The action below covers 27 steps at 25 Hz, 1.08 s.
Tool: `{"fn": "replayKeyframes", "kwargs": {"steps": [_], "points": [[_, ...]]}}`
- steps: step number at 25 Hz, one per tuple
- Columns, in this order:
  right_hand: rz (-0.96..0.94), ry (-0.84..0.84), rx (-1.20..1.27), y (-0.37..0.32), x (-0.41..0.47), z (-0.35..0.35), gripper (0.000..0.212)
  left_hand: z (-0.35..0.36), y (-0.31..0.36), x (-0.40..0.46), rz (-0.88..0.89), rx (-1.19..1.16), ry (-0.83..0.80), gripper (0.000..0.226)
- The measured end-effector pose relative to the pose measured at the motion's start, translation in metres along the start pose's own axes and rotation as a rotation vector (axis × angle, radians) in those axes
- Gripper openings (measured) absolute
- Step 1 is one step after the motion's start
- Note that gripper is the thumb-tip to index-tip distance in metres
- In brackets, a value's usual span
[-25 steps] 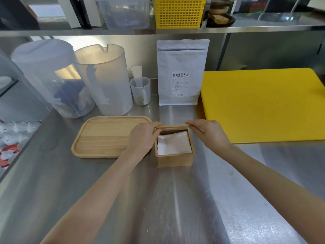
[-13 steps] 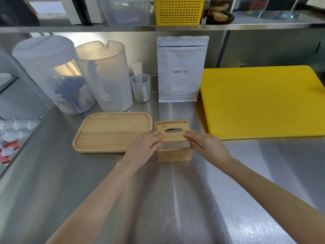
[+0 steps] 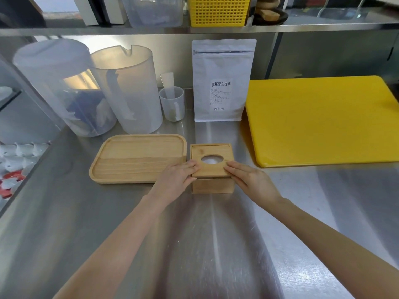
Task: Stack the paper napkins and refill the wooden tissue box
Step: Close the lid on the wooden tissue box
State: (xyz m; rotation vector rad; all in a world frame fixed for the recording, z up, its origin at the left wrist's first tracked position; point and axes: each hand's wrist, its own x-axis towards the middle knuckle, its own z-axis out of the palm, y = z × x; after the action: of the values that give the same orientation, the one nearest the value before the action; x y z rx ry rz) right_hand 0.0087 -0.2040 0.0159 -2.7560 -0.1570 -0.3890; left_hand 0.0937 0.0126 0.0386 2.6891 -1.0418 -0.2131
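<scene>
Box: wooden tissue box (image 3: 212,186) stands on the worktop (image 3: 194,244), napkins (image 3: 211,160) inside.
Hands: left hand (image 3: 178,180) and right hand (image 3: 251,180) pinch the near corners of the lid (image 3: 212,149).
Risk: the lid overhangs the near side; an uneven push may jam it or skid the box.

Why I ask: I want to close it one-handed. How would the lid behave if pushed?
Probably stiff: the lid looks like a flat wooden board. Likely light, since it is thin. It might tip toward you if pressed, because it overhangs the near edge of the box.
</scene>
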Motion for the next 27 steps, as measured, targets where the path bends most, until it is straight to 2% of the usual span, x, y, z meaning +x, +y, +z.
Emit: {"fn": "replayKeyframes", "kwargs": {"steps": [11,24,27], "points": [[-0.049,0.013,-0.078,0.004,-0.007,0.010,0.038,0.002,0.006,-0.003,-0.015,0.008,-0.007,0.047],[0.042,-0.057,-0.014,-0.005,-0.004,0.004,0.033,-0.001,0.018,-0.006,-0.081,-0.020,-0.013,0.047],[0.073,-0.089,-0.019,-0.011,-0.003,-0.001,0.033,-0.005,0.024,-0.004,-0.088,0.044,-0.035,0.045]]}}
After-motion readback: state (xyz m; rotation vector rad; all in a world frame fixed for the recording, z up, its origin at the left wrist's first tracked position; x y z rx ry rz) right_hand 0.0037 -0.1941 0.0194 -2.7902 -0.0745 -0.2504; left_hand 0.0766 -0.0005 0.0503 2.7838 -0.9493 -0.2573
